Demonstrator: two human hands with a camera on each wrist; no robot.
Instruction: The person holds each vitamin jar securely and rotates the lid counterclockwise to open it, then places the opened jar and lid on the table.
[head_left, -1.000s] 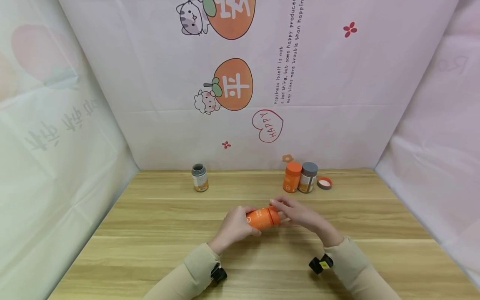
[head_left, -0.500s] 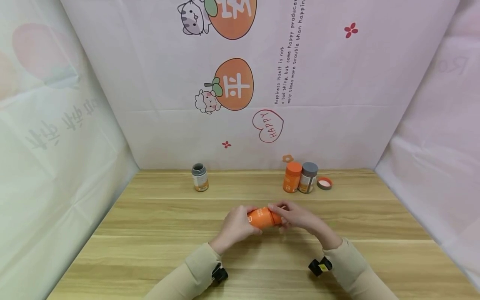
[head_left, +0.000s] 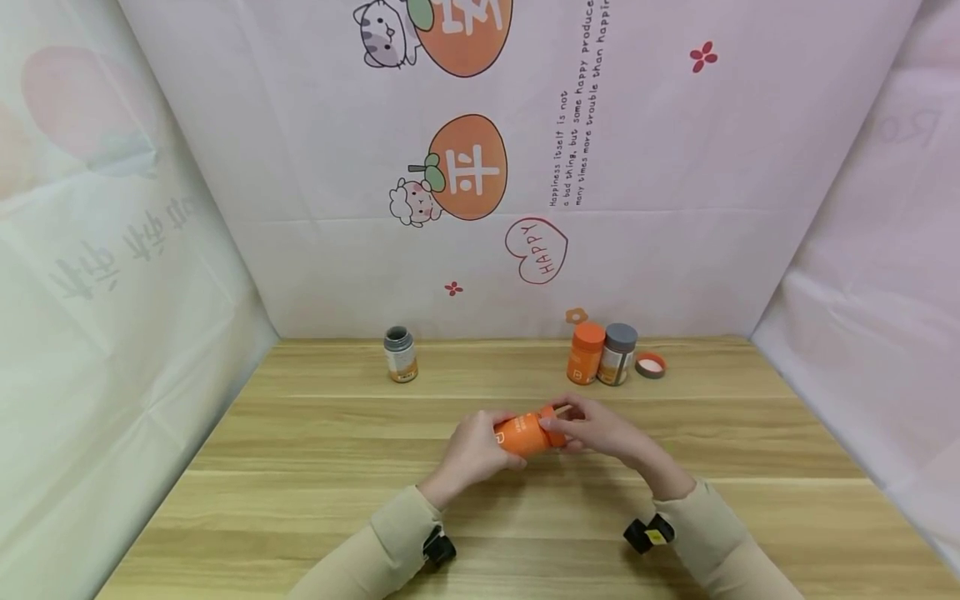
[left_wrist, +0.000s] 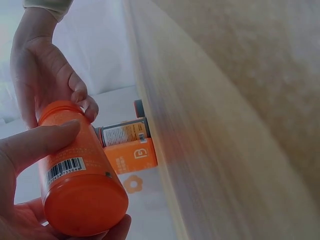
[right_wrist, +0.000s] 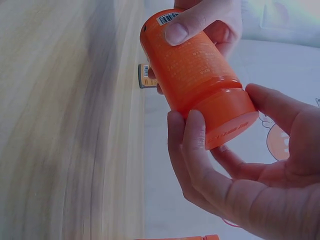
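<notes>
My left hand [head_left: 474,454] grips an orange bottle [head_left: 521,435] round its body, tilted on its side above the table. In the left wrist view its base and barcode face the camera, with the left thumb [left_wrist: 47,142] laid along the side. The orange cap [right_wrist: 227,116] sits on the bottle's mouth, pointing right. The right hand [head_left: 600,429] pinches that cap, with fingers on one side and thumb on the other, as the right wrist view shows.
At the back right stand a capped orange bottle [head_left: 585,357] and a grey-capped bottle [head_left: 618,357], side by side. A loose orange-and-grey lid [head_left: 650,365] lies to their right. An uncapped grey-necked bottle [head_left: 401,357] stands back left. White printed cloth walls [head_left: 337,275] enclose the wooden table [head_left: 315,433].
The right hand's fingers have shifted round the cap, closing over it and then changing their hold. My left hand and the bottle have stayed nearly in place.
</notes>
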